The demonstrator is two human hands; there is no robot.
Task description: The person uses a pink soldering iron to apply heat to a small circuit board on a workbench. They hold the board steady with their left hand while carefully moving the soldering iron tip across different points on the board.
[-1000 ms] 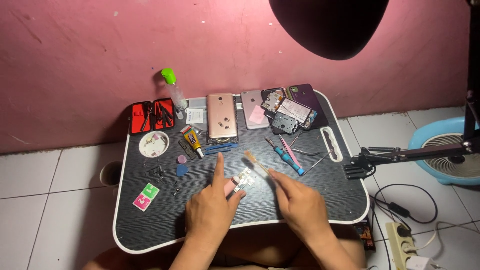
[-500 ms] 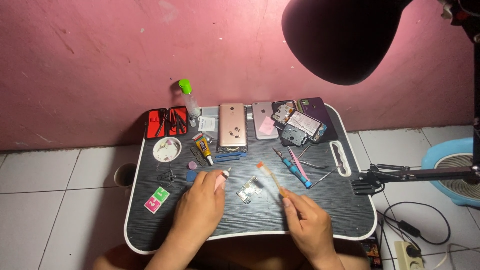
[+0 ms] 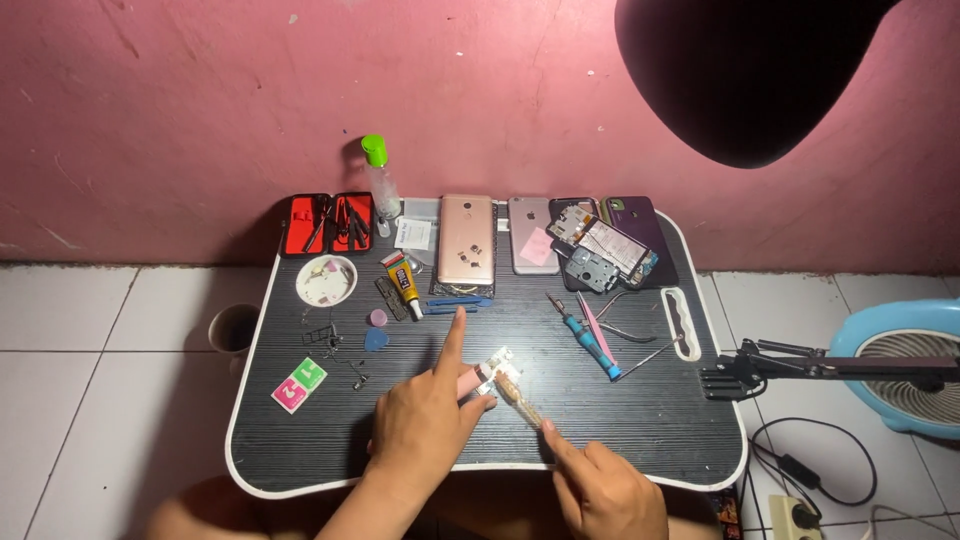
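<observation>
While a small silvery part [image 3: 497,366] is pinned at the counter's [image 3: 640,425] centre, left hand [image 3: 425,430] grip clamped on it, forefinger raised toward twelve o'clock, tan-bristled brush [image 3: 520,399] pinched in right hand [image 3: 605,490] at five o'clock.

Lap table [image 3: 300,440]: matt black top with fine wood-grain lines, glossy white plastic rim; rose-gold phone back [image 3: 466,240]: smooth metal; wall [image 3: 200,100]: rough, matt pink plaster; floor tiles [image 3: 80,380]: glossy white ceramic.
</observation>
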